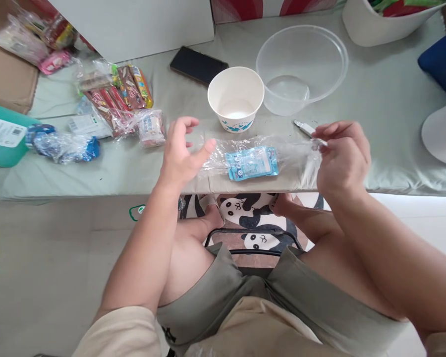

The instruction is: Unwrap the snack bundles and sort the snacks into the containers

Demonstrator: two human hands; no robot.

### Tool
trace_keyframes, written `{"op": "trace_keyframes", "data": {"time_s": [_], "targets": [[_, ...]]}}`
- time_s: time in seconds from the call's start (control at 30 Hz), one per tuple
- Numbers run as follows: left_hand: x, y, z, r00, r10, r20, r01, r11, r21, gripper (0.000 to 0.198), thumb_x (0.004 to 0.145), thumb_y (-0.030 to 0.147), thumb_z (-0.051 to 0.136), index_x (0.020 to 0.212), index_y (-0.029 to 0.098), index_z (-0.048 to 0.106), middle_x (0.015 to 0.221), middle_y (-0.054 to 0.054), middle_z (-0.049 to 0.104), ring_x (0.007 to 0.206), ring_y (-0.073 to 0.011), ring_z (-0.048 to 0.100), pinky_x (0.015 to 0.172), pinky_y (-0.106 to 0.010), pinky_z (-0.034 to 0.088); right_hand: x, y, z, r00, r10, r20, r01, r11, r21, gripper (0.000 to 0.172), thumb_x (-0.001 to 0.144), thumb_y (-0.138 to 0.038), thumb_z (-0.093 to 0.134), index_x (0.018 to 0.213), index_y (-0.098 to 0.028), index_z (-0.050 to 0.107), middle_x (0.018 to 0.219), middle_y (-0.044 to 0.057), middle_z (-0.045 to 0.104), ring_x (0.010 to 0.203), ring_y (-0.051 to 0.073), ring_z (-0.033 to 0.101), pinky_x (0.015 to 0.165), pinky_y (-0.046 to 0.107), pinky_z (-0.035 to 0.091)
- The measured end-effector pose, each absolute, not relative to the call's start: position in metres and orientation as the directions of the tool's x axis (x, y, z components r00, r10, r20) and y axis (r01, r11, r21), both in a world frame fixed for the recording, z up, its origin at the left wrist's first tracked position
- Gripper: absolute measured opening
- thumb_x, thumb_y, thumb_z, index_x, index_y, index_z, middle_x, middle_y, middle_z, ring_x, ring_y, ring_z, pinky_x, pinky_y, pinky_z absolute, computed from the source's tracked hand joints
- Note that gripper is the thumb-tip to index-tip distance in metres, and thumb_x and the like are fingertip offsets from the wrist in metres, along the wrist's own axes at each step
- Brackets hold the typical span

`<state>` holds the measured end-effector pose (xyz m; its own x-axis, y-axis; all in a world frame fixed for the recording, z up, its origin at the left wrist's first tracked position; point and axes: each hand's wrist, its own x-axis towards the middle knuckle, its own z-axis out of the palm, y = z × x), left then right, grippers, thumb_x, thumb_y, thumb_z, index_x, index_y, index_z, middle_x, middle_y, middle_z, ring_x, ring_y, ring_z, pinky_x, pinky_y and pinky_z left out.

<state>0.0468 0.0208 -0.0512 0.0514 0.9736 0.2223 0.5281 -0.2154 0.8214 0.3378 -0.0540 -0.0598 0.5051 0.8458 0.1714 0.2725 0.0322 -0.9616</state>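
A clear plastic bag (297, 151) lies stretched along the front of the cloth-covered surface, with a light-blue printed packet (251, 162) in or under its film. My right hand (344, 156) is closed, its fingers pinching the bag's right end. By those fingertips is a slim white object with a grey tip (304, 127); I cannot tell if the fingers touch it. Over the bag's left end, my left hand (184, 153) is open, thumb and fingers apart and holding nothing. Just behind the bag stands a white paper bowl (236, 99) with blue print.
A clear plastic tub (301, 64) and a dark phone (198, 64) lie behind the bowl. Several wrapped snacks (115, 99) and a blue wrapped bundle (65, 145) are at left, near a teal container (3, 136). White containers (379, 25) stand at right.
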Motion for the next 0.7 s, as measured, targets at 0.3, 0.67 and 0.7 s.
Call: {"op": "trace_keyframes", "data": {"time_s": [0.3, 0.67, 0.7], "targets": [[0.058, 0.021, -0.058, 0.169, 0.982, 0.086, 0.557, -0.167, 0.813, 0.005, 0.086, 0.022, 0.067, 0.082, 0.019, 0.069, 0.069, 0.0, 0.068, 0.061, -0.0119, 0.06, 0.061, -0.026, 0.048, 0.338, -0.055, -0.061, -0.104, 0.958, 0.269, 0.866, 0.22, -0.449, 0.027, 0.092, -0.033, 0.058, 0.117, -0.025, 0.066, 0.113, 0.012, 0.073, 0.108, 0.033, 0.068, 0.092, 0.051, 0.052], [0.05, 0.015, -0.04, 0.103, 0.948, 0.3, 0.406, -0.316, 0.858, 0.019, 0.089, 0.035, 0.065, 0.075, 0.024, 0.069, 0.082, -0.002, 0.072, 0.082, -0.0165, 0.07, 0.077, -0.031, 0.058, 0.34, -0.058, -0.043, 0.17, 0.89, 0.422, 0.735, 0.171, -0.656, 0.017, 0.087, -0.015, 0.047, 0.09, -0.027, 0.059, 0.097, 0.006, 0.072, 0.101, 0.027, 0.07, 0.091, 0.046, 0.054], [0.048, 0.012, -0.038, 0.124, 0.947, 0.296, 0.389, -0.321, 0.864, 0.021, 0.089, 0.036, 0.064, 0.073, 0.024, 0.069, 0.081, -0.002, 0.072, 0.081, -0.017, 0.07, 0.076, -0.032, 0.059, 0.341, -0.06, -0.042, 0.165, 0.888, 0.43, 0.724, 0.187, -0.664, 0.02, 0.087, -0.015, 0.046, 0.093, -0.027, 0.06, 0.101, 0.007, 0.073, 0.105, 0.028, 0.07, 0.093, 0.048, 0.053]]}}
